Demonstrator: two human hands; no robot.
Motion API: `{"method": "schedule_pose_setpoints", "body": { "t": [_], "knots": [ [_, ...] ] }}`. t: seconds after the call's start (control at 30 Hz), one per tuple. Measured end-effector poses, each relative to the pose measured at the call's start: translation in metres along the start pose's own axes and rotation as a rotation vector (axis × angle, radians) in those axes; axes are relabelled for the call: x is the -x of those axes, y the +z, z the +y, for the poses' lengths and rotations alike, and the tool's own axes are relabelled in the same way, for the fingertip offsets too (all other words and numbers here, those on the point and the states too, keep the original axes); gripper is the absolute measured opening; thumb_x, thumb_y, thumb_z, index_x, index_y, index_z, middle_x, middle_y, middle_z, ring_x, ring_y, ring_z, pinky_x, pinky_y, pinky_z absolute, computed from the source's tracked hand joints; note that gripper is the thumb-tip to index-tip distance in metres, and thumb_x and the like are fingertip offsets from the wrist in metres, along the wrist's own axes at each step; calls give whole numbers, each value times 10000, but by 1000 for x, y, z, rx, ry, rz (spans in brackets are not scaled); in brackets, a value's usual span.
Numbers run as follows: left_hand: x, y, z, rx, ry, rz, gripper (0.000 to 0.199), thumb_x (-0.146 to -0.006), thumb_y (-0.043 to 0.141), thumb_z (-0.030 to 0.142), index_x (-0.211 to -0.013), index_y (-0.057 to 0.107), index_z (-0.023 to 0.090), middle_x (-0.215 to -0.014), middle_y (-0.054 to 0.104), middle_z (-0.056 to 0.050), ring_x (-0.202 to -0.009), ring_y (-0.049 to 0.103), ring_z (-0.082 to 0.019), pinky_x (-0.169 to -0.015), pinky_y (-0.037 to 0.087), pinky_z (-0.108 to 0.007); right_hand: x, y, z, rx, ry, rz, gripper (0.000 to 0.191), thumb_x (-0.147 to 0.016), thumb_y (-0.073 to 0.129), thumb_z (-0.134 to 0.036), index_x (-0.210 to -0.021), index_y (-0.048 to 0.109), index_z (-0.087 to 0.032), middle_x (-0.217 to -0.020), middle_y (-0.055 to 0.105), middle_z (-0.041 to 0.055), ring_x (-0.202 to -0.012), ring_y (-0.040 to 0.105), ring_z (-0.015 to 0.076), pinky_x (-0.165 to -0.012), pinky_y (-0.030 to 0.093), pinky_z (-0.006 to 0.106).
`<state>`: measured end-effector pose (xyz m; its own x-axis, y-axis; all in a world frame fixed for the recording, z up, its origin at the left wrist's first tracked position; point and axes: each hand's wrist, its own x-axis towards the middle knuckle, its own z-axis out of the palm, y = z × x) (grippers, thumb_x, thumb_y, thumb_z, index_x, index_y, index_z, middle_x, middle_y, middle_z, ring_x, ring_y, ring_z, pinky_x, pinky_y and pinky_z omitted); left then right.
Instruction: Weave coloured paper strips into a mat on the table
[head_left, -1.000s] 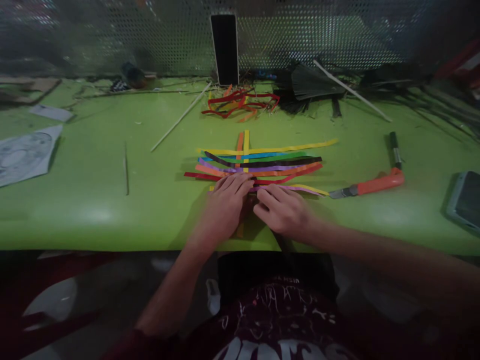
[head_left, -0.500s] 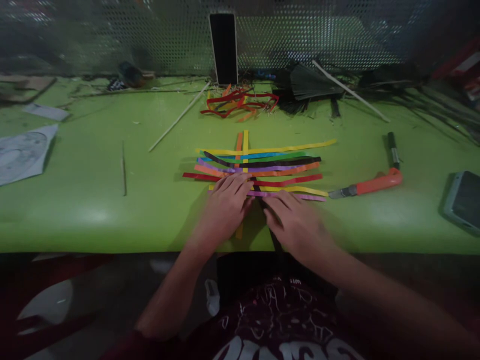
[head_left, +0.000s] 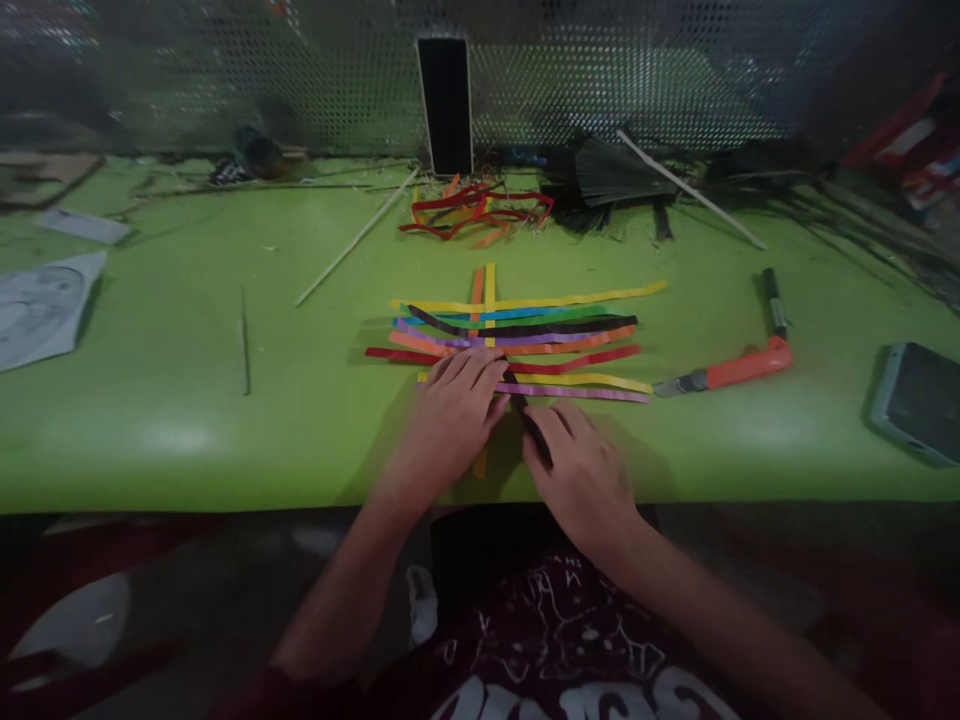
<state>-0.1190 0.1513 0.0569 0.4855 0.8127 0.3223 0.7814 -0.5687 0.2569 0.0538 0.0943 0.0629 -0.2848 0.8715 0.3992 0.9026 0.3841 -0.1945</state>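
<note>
Several coloured strips lie crosswise on the table, among them a yellow strip (head_left: 585, 300), a red strip (head_left: 600, 358) and a purple strip (head_left: 600, 393). An upright yellow strip (head_left: 490, 290) and an orange strip (head_left: 477, 290) cross them. My left hand (head_left: 461, 400) lies over the crossing with its fingers flat, pressing the strips down and hiding part of the weave. A black strip (head_left: 517, 398) runs out from under it towards me. At the near side of the weave, my right hand (head_left: 581, 465) has its fingers closed on this black strip.
A cutter knife with an orange handle (head_left: 746, 369) and a dark marker (head_left: 775, 300) lie to the right, beside a phone-like device (head_left: 919, 400). A thin stick (head_left: 244, 345) and a drawing (head_left: 49, 310) lie left. A black phone (head_left: 448, 105) stands behind loose red strips (head_left: 517, 212).
My right hand has drawn back slightly towards me from the purple strip and closed round the black strip. My left hand stays put. The view has shifted a little.
</note>
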Motion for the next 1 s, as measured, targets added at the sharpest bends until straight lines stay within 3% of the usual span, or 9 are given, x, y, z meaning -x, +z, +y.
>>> {"method": "schedule_pose_setpoints", "body": {
  "t": [0.3, 0.7, 0.87, 1.0],
  "knots": [
    [1, 0, -1, 23, -9, -7, 282, -1023, 521, 223, -1289, 575, 144, -1394, 613, -142, -1326, 553, -285, -1141, 431, -477, -3, 3, 4, -24, -12, 32, 165, -974, 507, -125, -872, 630, -169, -832, 670, 76, -736, 629, 201, -631, 456, 308],
    [2, -1, 3, -44, 1, 5, 249, -1030, 490, 199, -1236, 617, 141, -1346, 638, -151, -1300, 565, -311, -1107, 466, -507, -7, 7, 4, -63, -4, 64, 150, -964, 517, -120, -955, 665, -140, -910, 702, 109, -812, 663, 222, -691, 516, 331],
    [2, -4, 4, -47, -6, 20, 237, -1022, 506, 193, -1212, 635, 136, -1384, 608, -165, -1293, 563, -319, -1092, 481, -512, -6, 3, 3, -47, 8, -3, 131, -949, 556, -152, -993, 679, -142, -974, 707, 122, -887, 660, 252, -665, 513, 342],
    [-1, -11, 3, -29, 27, 41, 229, -1020, 514, 196, -1206, 636, 137, -1300, 648, -144, -1258, 571, -304, -1102, 470, -489, -6, -3, 5, -88, -36, -17, 159, -942, 554, -153, -1029, 685, -127, -1026, 688, 146, -950, 626, 276, -756, 542, 384]
  ]
}}
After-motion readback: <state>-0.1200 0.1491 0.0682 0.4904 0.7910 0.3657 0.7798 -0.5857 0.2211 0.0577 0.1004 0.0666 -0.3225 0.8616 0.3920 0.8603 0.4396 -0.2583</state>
